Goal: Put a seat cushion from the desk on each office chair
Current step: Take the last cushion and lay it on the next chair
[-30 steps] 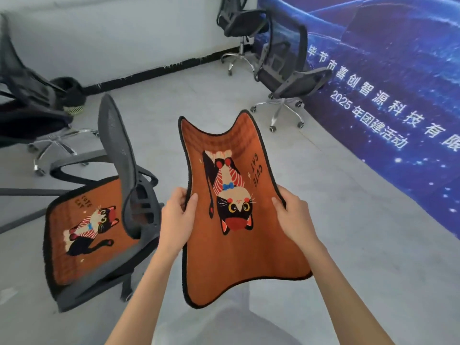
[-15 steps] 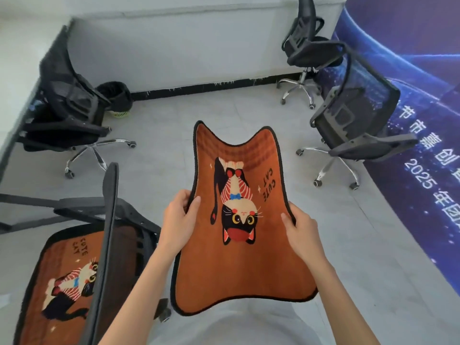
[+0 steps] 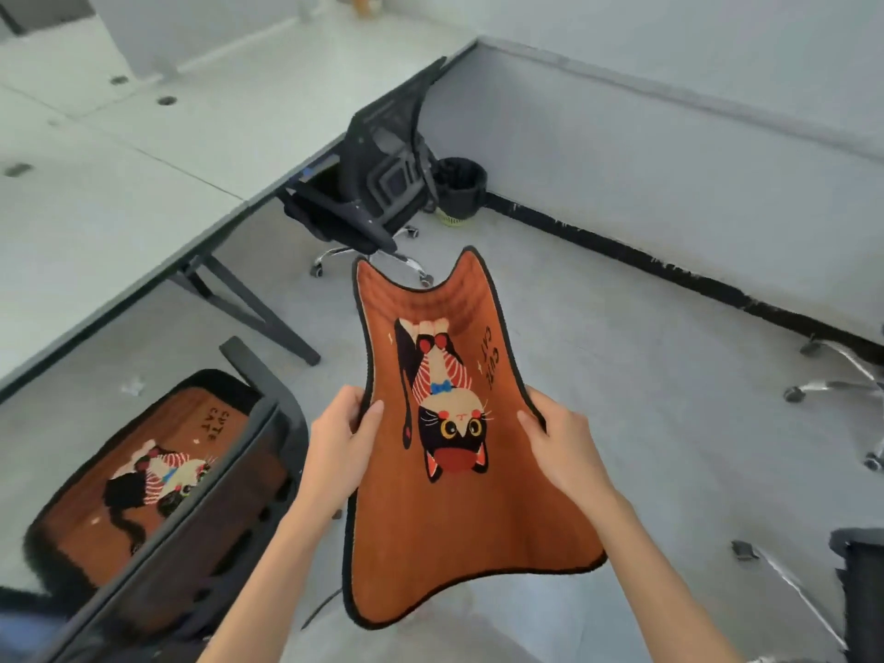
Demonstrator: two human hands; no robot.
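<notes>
I hold an orange seat cushion (image 3: 459,514) with a black edge and a cat picture flat in front of me. My left hand (image 3: 342,442) grips its left edge and my right hand (image 3: 562,447) grips its right edge. A second, matching cushion (image 3: 158,471) lies on the seat of the office chair (image 3: 225,533) at lower left. Straight ahead, beyond the held cushion, a black office chair (image 3: 382,184) stands half tucked under the white desk (image 3: 119,179), its seat bare.
A black waste bin (image 3: 461,189) stands by the wall next to the far chair. Chrome chair legs (image 3: 842,375) show at the right edge, and a dark chair part (image 3: 861,581) at lower right. Grey floor lies between me and the far chair.
My view has swung left: the chairs by the blue banner have left the frame, and the desk and tucked-in chair now lie ahead. Both hands keep the same hold on the cushion.
</notes>
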